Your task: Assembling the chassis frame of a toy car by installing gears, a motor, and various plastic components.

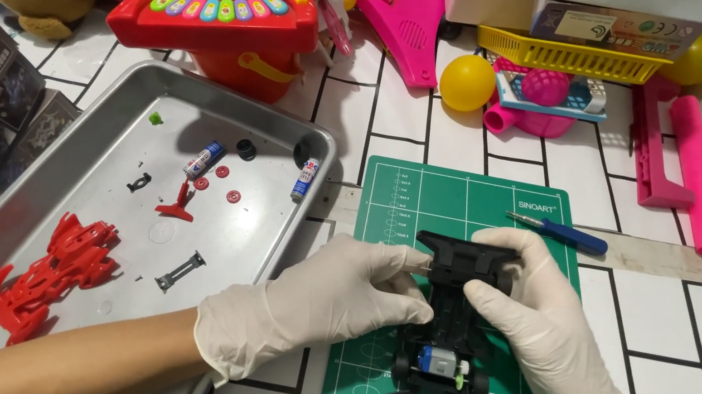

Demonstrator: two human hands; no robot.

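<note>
A black toy car chassis (447,329) with a small silver motor (438,362) lies on a green cutting mat (451,202). My left hand (327,299), in a white glove, grips the chassis from the left near its middle. Over the chassis's upper right part lies my right hand (538,329), also gloved, with its fingers closed on the black frame. The wheels at the near end show beside the motor.
A metal tray (122,101) on the left holds a red car body (47,273), two small batteries (203,159), red gears and black parts. A blue screwdriver (561,233) lies on the mat's far right. Toys, boxes and a yellow ball (467,82) crowd the back.
</note>
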